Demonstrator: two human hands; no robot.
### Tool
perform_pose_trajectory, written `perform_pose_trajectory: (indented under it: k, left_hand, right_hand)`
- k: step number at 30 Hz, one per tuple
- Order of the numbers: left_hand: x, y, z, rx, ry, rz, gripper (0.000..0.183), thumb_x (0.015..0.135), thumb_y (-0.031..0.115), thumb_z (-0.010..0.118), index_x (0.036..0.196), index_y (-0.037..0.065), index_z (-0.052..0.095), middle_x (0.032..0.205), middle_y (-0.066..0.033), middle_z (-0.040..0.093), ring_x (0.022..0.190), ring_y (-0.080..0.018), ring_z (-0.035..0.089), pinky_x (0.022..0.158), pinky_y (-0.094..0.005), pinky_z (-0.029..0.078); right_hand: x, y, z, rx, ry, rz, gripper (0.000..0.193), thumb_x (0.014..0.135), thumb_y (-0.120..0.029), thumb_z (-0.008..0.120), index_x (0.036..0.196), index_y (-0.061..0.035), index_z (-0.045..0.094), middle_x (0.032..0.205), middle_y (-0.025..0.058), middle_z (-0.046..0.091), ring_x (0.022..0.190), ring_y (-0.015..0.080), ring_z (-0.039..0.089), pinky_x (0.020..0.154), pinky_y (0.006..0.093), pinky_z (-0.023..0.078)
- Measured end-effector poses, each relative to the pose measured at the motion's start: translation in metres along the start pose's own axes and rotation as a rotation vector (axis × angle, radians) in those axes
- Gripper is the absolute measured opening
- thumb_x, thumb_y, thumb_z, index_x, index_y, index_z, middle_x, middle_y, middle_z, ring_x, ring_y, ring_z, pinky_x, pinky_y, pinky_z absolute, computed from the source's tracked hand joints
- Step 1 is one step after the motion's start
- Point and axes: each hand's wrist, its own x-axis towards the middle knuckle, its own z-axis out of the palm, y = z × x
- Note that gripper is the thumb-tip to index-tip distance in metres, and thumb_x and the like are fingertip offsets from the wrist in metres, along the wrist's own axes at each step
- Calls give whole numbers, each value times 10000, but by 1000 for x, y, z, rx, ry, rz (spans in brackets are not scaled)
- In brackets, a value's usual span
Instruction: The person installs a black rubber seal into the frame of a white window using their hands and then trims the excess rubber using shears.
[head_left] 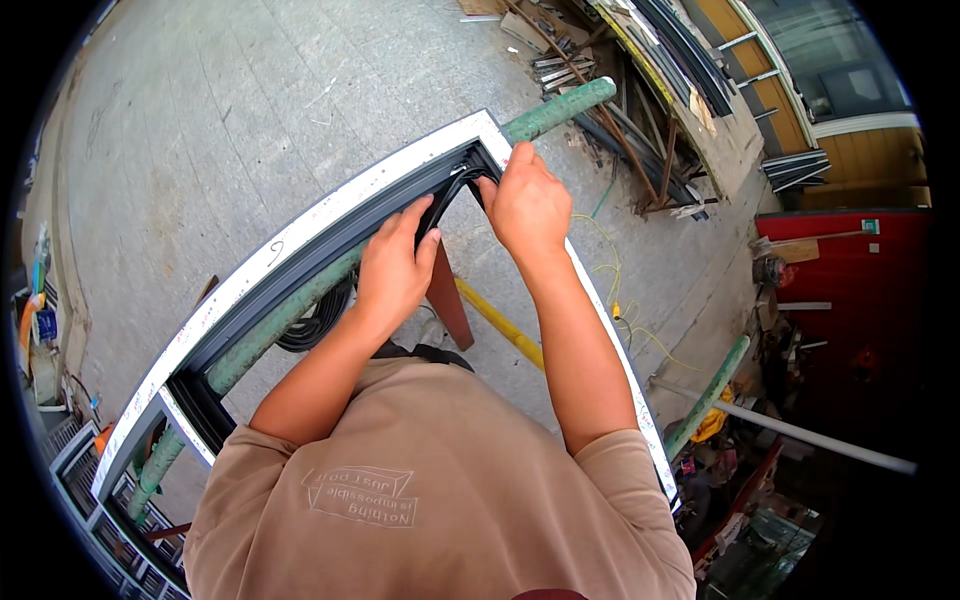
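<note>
A large window frame point(275, 245), dark grey with white film on its face, lies in front of me across green pipes. At its far right corner, a black rubber sealing strip point(447, 200) bends along the inner side. My left hand point(392, 268) is closed loosely on this strip, which passes between its fingers and thumb. My right hand point(528, 203) sits over the corner with curled fingers, its thumb pressed against the strip on the inner side. The fingertips of the right hand are partly hidden. Below the frame, more black strip point(318, 322) lies coiled on the floor.
Green pipes point(560, 108) extend beyond the frame. Under the opening are a brown metal leg point(447, 300) and a yellow bar point(500, 325). A thin yellow cord point(616, 290) trails at right. Scrap profiles point(640, 130) pile up at the far right, near a red panel point(850, 280).
</note>
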Motion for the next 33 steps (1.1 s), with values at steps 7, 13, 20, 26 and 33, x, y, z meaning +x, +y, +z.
perform_pose_trajectory:
  k: [7, 13, 20, 26, 33]
  left_hand:
    - [39, 6, 4, 159, 24, 10, 334, 1083, 202, 662, 1340, 23, 774, 989, -260, 760, 921, -470, 740, 850, -541, 588]
    - [45, 10, 15, 240, 18, 0, 364, 1097, 236, 643, 1373, 34, 767, 954, -262, 758, 917, -472, 739, 845, -547, 580]
    - [44, 16, 19, 180, -27, -117, 409, 1125, 267, 597, 1449, 56, 731, 1014, -275, 763, 996, -469, 739, 910, -552, 568]
    - [47, 13, 22, 149, -34, -123, 399, 1108, 254, 611, 1445, 83, 738, 1064, -284, 765, 997, -504, 741, 910, -579, 582]
    - [51, 18, 21, 121, -104, -170, 413, 1115, 265, 596, 1474, 101, 722, 1102, -286, 763, 1029, -499, 737, 940, -576, 575]
  right_hand:
    - [0, 2, 0, 33, 27, -24, 547, 888, -367, 912, 1114, -13, 562, 1021, 226, 770, 893, 422, 785, 779, 503, 626]
    - [1, 0, -1, 41, 17, -34, 562, 900, -416, 888, 1102, -4, 564, 1004, 233, 766, 888, 429, 782, 774, 513, 625]
    - [3, -1, -2, 81, 22, 2, 471, 967, -410, 787, 1078, 3, 588, 993, 249, 773, 923, 441, 777, 824, 529, 616]
    - [5, -2, 0, 32, 22, 20, 442, 977, -416, 770, 1063, -18, 598, 974, 231, 768, 905, 397, 791, 795, 486, 634]
    - [8, -3, -7, 85, -46, 93, 490, 988, -442, 745, 1117, 8, 602, 1044, 280, 779, 939, 474, 778, 870, 560, 608]
